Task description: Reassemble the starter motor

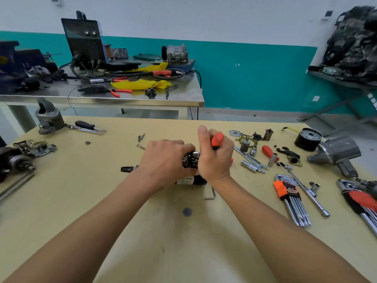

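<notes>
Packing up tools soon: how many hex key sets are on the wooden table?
2. One set, in an orange holder, lies right of the right forearm; the second set lies farther right, cut off by the frame edge. Others may be hidden.

screwdriver (216, 140) tip hidden, starter motor (191, 160) mostly covered

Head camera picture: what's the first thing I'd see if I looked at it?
Two hands meet in the middle of the wooden table. The left hand grips a black starter motor, and the right hand grips an orange-handled tool over it. Shiny hex keys lie to the right.
</notes>
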